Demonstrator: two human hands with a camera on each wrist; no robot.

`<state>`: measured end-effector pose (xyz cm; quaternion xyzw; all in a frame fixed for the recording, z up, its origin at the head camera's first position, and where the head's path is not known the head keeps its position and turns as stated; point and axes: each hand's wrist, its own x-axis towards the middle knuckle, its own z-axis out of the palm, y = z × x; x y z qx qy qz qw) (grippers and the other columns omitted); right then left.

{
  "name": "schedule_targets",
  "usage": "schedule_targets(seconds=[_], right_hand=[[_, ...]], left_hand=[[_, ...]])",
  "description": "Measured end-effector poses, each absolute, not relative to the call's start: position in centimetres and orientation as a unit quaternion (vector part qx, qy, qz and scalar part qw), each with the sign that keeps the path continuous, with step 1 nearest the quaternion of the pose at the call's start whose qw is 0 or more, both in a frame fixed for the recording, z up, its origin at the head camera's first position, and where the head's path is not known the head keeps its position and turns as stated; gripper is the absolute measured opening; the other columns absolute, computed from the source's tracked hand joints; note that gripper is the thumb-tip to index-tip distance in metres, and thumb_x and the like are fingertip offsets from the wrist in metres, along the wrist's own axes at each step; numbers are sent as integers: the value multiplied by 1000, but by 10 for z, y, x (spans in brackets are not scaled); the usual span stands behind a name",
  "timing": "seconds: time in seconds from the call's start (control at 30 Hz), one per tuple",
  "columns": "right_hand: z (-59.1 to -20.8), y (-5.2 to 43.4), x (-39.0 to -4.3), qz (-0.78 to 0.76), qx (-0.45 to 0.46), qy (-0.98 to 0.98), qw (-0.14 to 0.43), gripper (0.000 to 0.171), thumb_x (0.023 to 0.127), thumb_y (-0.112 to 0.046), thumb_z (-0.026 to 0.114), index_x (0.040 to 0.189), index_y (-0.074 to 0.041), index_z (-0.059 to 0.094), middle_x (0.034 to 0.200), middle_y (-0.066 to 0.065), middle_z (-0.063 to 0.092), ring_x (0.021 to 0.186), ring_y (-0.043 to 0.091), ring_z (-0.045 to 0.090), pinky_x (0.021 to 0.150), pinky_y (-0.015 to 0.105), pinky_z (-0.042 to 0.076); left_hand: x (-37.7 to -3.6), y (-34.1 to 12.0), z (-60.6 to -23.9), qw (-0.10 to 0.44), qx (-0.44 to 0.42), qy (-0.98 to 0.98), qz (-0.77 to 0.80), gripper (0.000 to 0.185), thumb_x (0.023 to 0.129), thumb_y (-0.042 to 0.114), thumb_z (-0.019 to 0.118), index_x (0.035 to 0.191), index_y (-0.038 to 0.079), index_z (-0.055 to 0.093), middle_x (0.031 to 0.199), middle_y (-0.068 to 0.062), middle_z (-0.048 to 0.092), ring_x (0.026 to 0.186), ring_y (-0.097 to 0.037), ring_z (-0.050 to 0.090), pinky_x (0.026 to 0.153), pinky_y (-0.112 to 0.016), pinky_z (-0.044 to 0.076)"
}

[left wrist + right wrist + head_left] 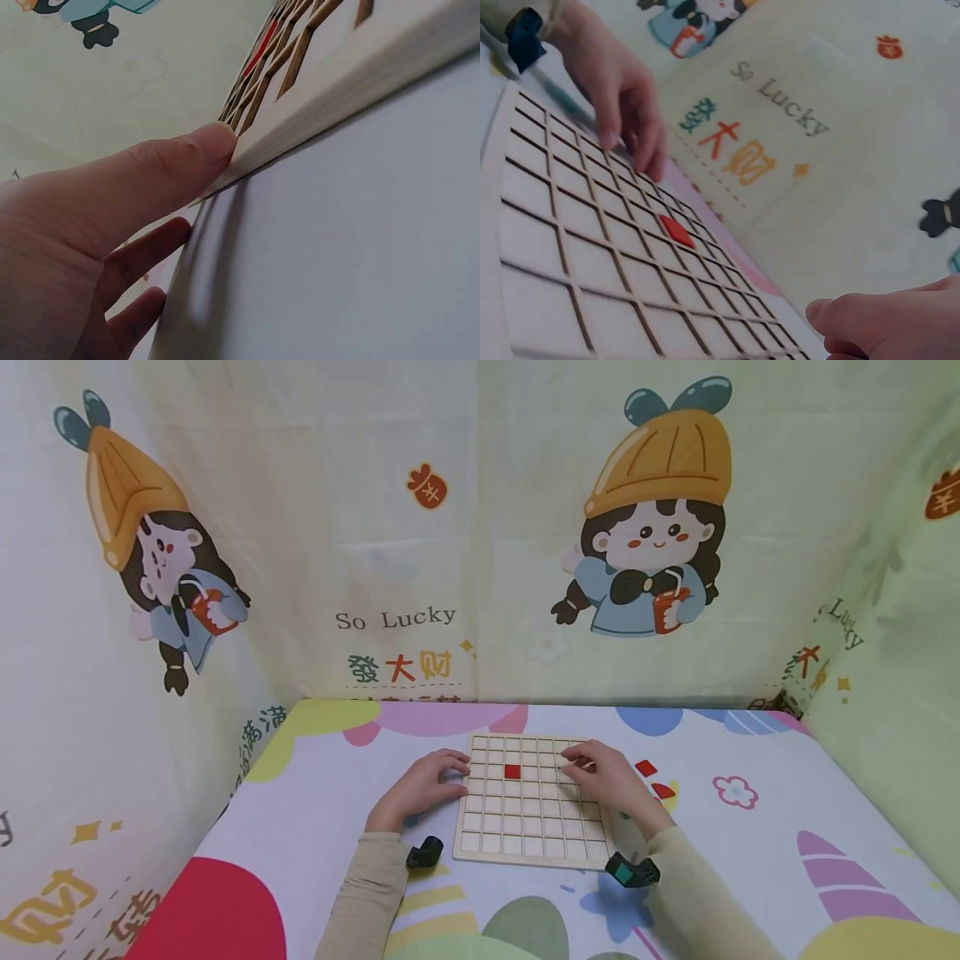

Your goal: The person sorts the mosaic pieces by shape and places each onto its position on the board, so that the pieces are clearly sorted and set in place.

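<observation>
A wooden grid board (480, 852) with pale square cells lies on the table. One red square tile (512, 772) sits in a cell in its upper left part; the right wrist view shows the red tile (678, 231) too. My left hand (423, 785) is at the board's left edge. In the left wrist view its thumb (150, 176) touches the board's rim, with other fingers lower beside it. Over the board's upper right part is my right hand (611, 781), thumb and forefinger tips apart. Nothing shows between them. Its remaining fingers are partly hidden.
Just right of the right hand lie a red four-sided piece (646, 767) and a red curved-edge piece (663, 791). Black wrist devices (425, 853) are on both wrists. A printed cloth (480, 568) hangs behind the patterned tabletop (315, 827).
</observation>
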<state>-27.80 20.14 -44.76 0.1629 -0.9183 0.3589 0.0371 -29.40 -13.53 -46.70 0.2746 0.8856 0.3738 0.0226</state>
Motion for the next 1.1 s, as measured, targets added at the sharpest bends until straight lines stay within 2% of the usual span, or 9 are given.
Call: schedule_targets(seconds=[0.13,0.37,0.63,0.9,0.97,1.1], right_hand=[[-443,234,-271,345,142,-926,56,31,92,-20,69,120,-5,67,109,8,65,93,22,63,82,40,55],[-433,278,-258,322,100,-939,66,35,93,-20,68,122,-2,65,115,16,65,99,30,62,85,47,55],[-439,305,-246,318,47,-946,26,39,93,-25,68,123,-1,63,115,18,64,101,32,59,76,35,55],[-450,315,-241,310,33,-950,28,44,92,-32,68,124,-3,63,117,17,63,101,32,59,83,46,54],[-451,315,-241,309,36,-950,29,44,92,-33,68,123,-3,63,117,18,63,100,32,59,81,44,55],[-453,309,-243,319,44,-946,28,42,92,-32,69,122,-4,64,118,18,63,99,31,59,75,33,56]], left_hand=[[-294,-135,-467,22,274,886,373,25,85,16,76,108,8,70,130,-4,60,128,-26,49,110,-45,37],[-294,-136,-468,23,274,886,374,25,85,15,76,108,8,70,130,-5,60,128,-27,49,110,-45,36],[-295,-136,-468,21,277,885,373,25,85,16,75,108,8,70,130,-4,60,128,-26,49,110,-45,37],[-295,-136,-467,23,280,884,375,25,85,16,75,108,7,70,130,-5,59,128,-27,49,109,-45,37],[-295,-136,-468,22,280,884,374,25,86,16,75,108,7,70,130,-5,59,128,-27,50,109,-45,37],[-295,-135,-468,21,279,884,373,25,85,15,75,108,7,70,130,-5,59,127,-27,50,109,-45,37]])
